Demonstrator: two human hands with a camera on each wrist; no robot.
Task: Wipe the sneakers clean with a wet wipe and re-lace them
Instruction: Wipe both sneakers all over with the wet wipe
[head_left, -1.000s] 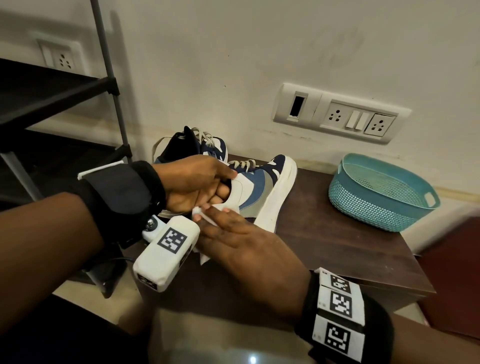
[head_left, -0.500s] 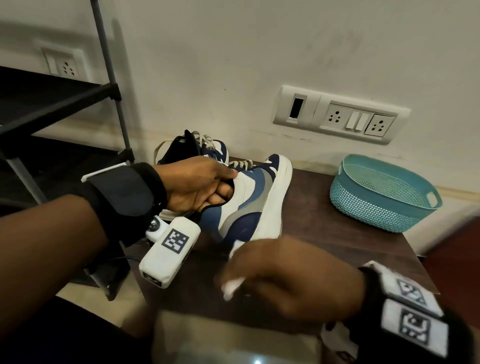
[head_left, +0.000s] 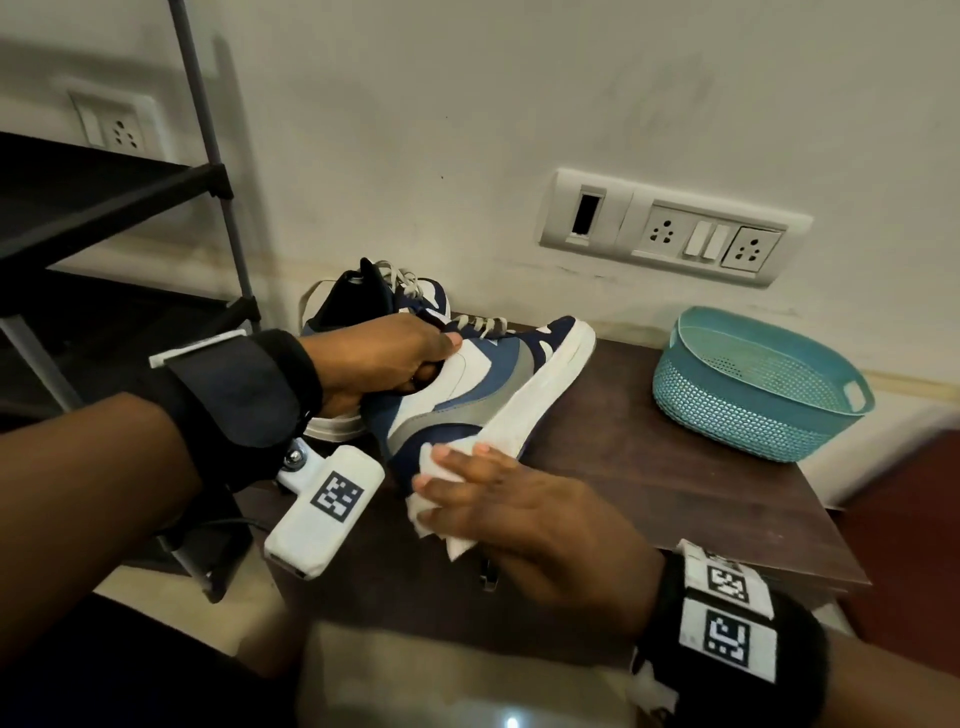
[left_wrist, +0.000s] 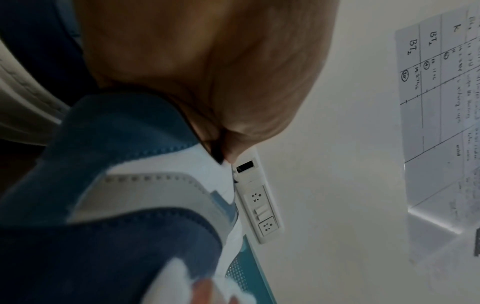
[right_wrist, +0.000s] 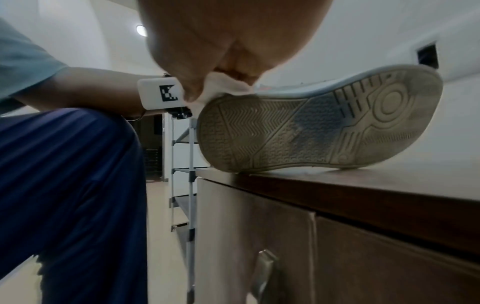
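Note:
A blue, white and grey sneaker (head_left: 483, 384) lies tilted on its side on the dark cabinet top (head_left: 649, 467), its worn sole (right_wrist: 311, 127) facing right. My left hand (head_left: 384, 358) grips its collar, fingers curled inside the opening; the left wrist view shows the palm (left_wrist: 207, 72) over the blue side panel (left_wrist: 116, 185). My right hand (head_left: 467, 483) holds a white wet wipe (head_left: 441, 512) and presses it on the heel end of the midsole. The wipe (right_wrist: 221, 88) is bunched under the right hand's fingers. The second sneaker (head_left: 353, 296) stands behind, partly hidden by my left hand.
A teal mesh basket (head_left: 753, 384) sits at the cabinet's right end. A black shelf rack (head_left: 104, 208) stands to the left. A socket panel (head_left: 675, 234) is on the wall behind. The cabinet front has a metal handle (right_wrist: 265, 273).
My right hand pulled back toward the near edge with the wipe, then returned to the sneaker's heel. My left hand kept its grip on the collar.

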